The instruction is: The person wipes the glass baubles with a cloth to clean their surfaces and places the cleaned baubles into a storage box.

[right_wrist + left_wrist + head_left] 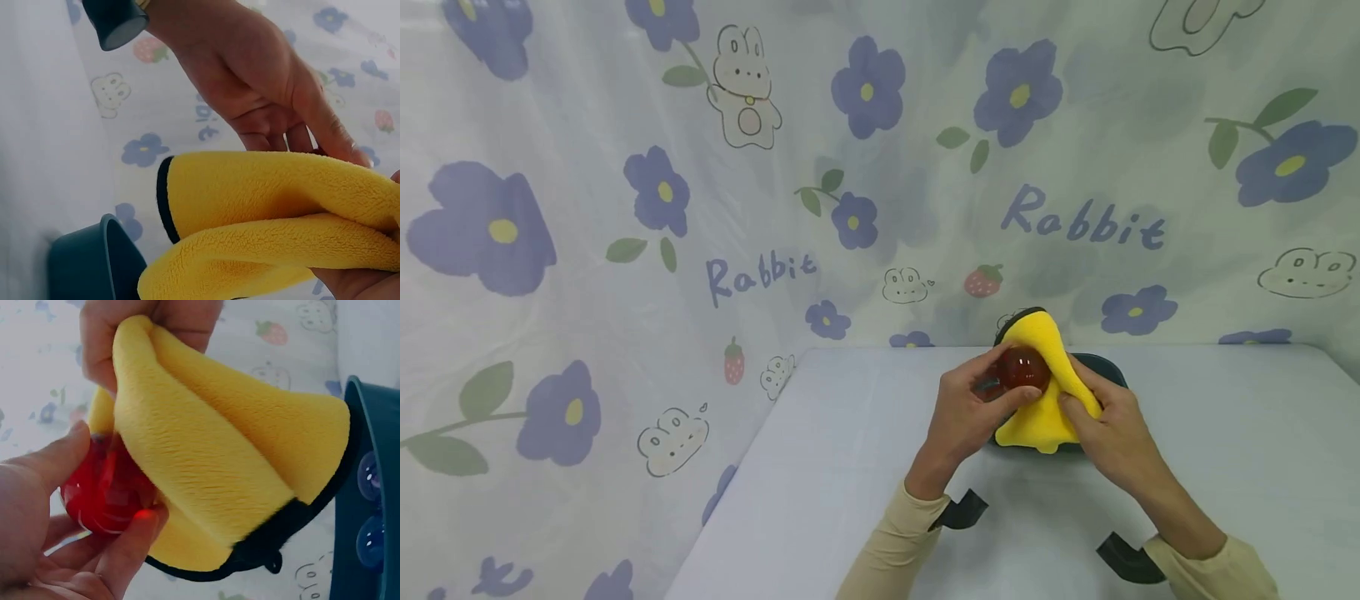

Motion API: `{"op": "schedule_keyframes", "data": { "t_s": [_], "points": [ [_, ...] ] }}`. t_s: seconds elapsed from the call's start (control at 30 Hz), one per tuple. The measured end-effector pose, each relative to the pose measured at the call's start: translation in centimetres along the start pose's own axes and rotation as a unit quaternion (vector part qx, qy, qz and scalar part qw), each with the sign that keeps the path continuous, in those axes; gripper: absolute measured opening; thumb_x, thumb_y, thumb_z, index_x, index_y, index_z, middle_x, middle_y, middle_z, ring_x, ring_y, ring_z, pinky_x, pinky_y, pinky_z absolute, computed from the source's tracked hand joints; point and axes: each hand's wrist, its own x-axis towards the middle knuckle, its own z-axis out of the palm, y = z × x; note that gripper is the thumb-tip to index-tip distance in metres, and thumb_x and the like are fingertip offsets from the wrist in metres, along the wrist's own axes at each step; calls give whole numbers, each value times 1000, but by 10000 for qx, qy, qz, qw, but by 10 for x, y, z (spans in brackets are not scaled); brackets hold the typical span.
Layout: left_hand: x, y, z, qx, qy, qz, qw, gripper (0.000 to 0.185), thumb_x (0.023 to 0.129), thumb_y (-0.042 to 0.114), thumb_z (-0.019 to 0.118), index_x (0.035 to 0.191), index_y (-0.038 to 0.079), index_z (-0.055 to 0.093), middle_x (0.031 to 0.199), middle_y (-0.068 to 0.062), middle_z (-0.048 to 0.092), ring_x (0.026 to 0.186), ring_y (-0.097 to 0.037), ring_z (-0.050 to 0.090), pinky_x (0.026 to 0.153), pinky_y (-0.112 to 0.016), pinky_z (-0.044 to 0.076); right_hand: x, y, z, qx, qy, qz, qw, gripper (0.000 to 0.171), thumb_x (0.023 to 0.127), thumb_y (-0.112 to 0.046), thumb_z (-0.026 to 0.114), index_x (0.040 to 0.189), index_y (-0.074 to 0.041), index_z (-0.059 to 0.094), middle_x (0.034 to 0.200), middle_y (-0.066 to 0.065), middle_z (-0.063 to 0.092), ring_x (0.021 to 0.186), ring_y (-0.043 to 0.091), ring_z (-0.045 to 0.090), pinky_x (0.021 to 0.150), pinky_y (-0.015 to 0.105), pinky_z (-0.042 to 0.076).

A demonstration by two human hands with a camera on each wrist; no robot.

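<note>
My left hand (957,414) holds a glossy, see-through red ball (1024,371) between thumb and fingers. A yellow plush cloth (1047,421) with dark edging hangs from my right hand (1114,427), which pinches it in a fold. The cloth lies against the far side of the ball (103,497) in the left wrist view. Seen from the right wrist, the folded cloth (262,194) covers the ball and the left fingertips. Both hands are raised over a dark teal tub (1105,367), partly hidden behind the cloth.
Inside the tub, clear bluish balls (370,542) show near its wall in the left wrist view. The white table (850,467) spreads around the tub. A curtain (910,167) printed with flowers and rabbits stands behind and to the left. A dark strap piece (962,510) juts from the left wrist.
</note>
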Motion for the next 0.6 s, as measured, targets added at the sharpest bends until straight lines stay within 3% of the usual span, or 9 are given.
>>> {"op": "schedule_keyframes", "data": {
  "t_s": [0.17,0.37,0.5,0.6],
  "points": [
    [2,-1,-6,94,341,-197,9992,61,92,28,79,146,9,58,130,-10,73,106,-13,73,85,-23,62,-4,-5,3,-80,-120,-12,9999,54,101,-4,57,154,1,44,108,18,67,72,9,54,62,20,52],
    [1,-1,-10,-19,360,-544,9979,59,90,28,81,144,12,62,129,-9,73,107,-13,74,85,-23,62,-8,-10,6,-189,-28,-13,9998,53,101,-3,56,153,-1,47,108,18,69,68,10,53,59,21,50],
    [1,2,-12,-86,295,-661,9973,55,90,27,82,141,17,65,123,-6,76,103,-9,74,84,-24,63,-10,-12,7,-225,161,-323,9991,53,99,0,56,151,-5,51,115,21,71,64,10,51,56,21,50],
    [1,5,-11,-131,202,-634,9977,50,88,24,83,136,19,68,114,-4,77,98,-7,73,83,-25,63,-10,-12,8,-199,292,-797,9962,59,96,7,57,151,-11,53,126,22,70,62,7,48,55,19,47]
  ]
}}
